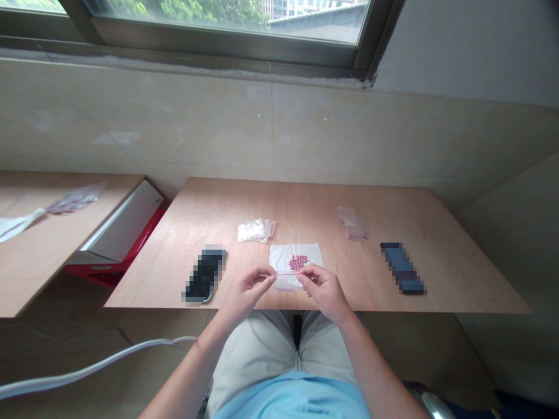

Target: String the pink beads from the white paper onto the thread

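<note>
My left hand (248,294) and my right hand (325,291) are raised over the near edge of the plywood table (279,203), both closed in a pinch with the thumbs against curled fingers. Between them I'm grasping a thin red cord (288,274), drawn straight and nearly level across the gap between my hands. The step in hand looks to be holding and working this cord, right beside a small heap of pink beads (298,262) on a square of white paper (283,259), at about 12 o'clock from my hands and just past my right fingers. I can't tell where the cord's ends lie inside my fingers, or whether any bead is on it. As I judge it, this hold next calls for a steady pinch at both ends, because a cord this thin could easily slip from slack fingers. A clear plastic bag of something white (256,230) lies at about 11 o'clock, and two small clear bags with pink contents (353,225) lie at about 1 o'clock. A blurred dark slab (204,274) sits at about 9 o'clock, and a blurred blue slab (402,268) sits at about 3 o'clock.
</note>
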`<state>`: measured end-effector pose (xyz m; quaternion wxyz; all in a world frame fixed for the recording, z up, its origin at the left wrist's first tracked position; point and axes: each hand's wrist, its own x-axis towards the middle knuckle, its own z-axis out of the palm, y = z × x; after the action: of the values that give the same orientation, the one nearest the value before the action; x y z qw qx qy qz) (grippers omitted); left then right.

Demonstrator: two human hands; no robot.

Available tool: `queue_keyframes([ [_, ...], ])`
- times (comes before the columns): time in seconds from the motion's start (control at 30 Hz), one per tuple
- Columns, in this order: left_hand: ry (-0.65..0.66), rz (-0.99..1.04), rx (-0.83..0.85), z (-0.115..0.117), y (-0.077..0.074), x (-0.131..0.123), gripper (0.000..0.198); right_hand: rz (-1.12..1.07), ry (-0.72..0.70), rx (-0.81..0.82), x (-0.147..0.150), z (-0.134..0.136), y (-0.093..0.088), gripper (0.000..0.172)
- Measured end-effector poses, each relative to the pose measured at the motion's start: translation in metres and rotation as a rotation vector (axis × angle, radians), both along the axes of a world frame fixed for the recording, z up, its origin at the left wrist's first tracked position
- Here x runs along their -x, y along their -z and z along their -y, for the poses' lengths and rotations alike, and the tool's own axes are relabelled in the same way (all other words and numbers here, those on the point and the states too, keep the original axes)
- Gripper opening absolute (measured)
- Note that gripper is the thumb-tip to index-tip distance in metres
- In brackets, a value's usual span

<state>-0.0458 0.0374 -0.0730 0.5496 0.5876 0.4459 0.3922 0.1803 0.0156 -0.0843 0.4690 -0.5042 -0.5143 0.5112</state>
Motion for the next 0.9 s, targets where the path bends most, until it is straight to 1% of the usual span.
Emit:
queue_keyframes([
  [0.27, -0.044, -0.055, -0.039, 0.002, 0.0, -0.003, 0.021, 0.058, -0.009, -0.048, 0.001, 0.001, -0.002, 0.024],
  [0.37, -0.054, -0.065, -0.047, 0.002, -0.003, -0.003, 0.021, 0.067, -0.011, -0.065, 0.001, 0.002, -0.003, 0.021],
  [0.53, -0.062, -0.092, -0.081, 0.005, -0.007, -0.006, 0.02, 0.095, -0.043, -0.155, 0.001, 0.001, -0.004, 0.014],
  [0.73, 0.007, -0.135, -0.131, 0.01, -0.011, -0.012, 0.019, 0.124, -0.079, -0.184, 0.008, 0.004, -0.005, 0.011],
  [0.9, 0.055, -0.161, -0.18, 0.013, -0.012, -0.017, 0.015, 0.102, -0.097, -0.183, 0.013, 0.007, -0.011, 0.009],
])
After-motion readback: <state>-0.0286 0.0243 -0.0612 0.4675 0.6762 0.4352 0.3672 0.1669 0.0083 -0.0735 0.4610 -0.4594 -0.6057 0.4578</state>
